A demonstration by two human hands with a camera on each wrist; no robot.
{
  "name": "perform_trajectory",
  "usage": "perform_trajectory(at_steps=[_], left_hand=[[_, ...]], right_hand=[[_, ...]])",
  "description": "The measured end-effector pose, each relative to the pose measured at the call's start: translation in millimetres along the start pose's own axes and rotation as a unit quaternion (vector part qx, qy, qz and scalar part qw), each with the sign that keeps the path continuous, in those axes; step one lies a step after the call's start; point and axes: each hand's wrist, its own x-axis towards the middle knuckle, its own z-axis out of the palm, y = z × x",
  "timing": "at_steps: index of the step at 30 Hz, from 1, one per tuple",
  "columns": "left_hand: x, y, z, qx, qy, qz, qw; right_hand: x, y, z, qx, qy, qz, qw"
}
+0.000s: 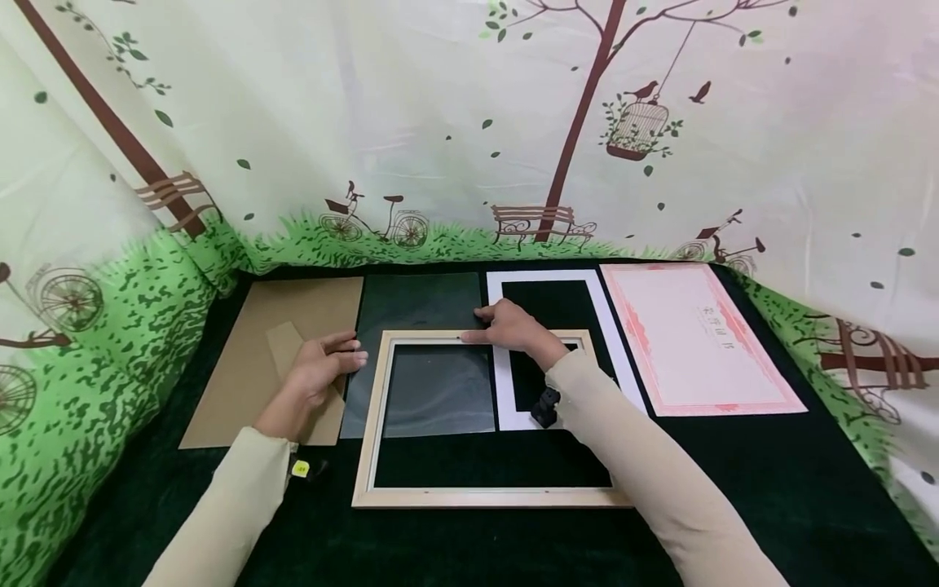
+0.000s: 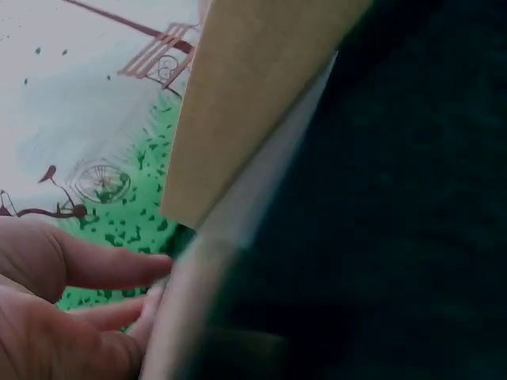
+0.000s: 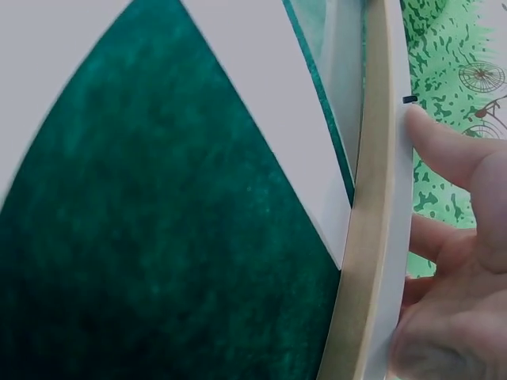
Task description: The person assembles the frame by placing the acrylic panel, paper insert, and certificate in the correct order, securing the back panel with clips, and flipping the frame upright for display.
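Observation:
A light wooden picture frame point(image 1: 372, 416) spans the front of the dark cloth. My right hand point(image 1: 513, 326) is at its far bar; the straight thumb touches the bar beside a small black tab point(image 3: 409, 100). The other fingers lie along its outer side, partly hidden in the right wrist view. My left hand point(image 1: 317, 371) is over a brown backing board point(image 1: 242, 359) with a tapered stand strip point(image 1: 282, 342). Its fingers extend toward the frame's left bar, holding nothing in the head view. In the left wrist view, its fingertips point(image 2: 158, 269) appear beside the blurred bar.
Beyond and under the frame's outline lies a clear sheet point(image 1: 421, 302). A white mat point(image 1: 612, 326) with a cut-out window is to its right. A pink-bordered paper point(image 1: 697, 342) is at far right. A printed curtain point(image 1: 411, 106) hangs behind the dark green cloth point(image 1: 734, 489).

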Motion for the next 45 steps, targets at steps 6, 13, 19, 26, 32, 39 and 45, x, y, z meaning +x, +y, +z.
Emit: perform_trajectory(at_steps=[6,13,19,26,32,39,45], left_hand=[[-1.2,-9.5,-4.6,0.002,0.009,0.017,0.9998],[0.4,-11.8,-6.3,-0.032,0.001,0.002,0.9995],[1.4,-9.2,-6.2,-0.073,-0.003,-0.012,0.9973],[-0.3,-7.5,-6.1,-0.082,-0.005,0.005,0.9966],[-2.6,-6.3,-4.5,-0.087,-0.015,0.019,0.9959],[-4.1,-1.1,-12.0,-0.065,-0.052,0.055,0.995],[-5.7,1.7,-15.3,-0.099,-0.077,0.046,0.991]], right_hand=[[1.5,-1.8,0.7,-0.034,0.004,-0.01,0.9994],[-57.0,-24.6,-0.9,-0.226,0.01,-0.124,0.9661],[-161.2,-35.8,31.9,-0.322,-0.09,-0.285,0.8981],[-192.6,-5.1,65.5,-0.384,-0.064,-0.3,0.8709],[-194.7,7.2,68.3,-0.347,-0.058,-0.289,0.8903],[-195.7,5.3,62.4,-0.334,-0.052,-0.284,0.8972],[-195.8,5.1,60.1,-0.324,-0.051,-0.275,0.9038]])
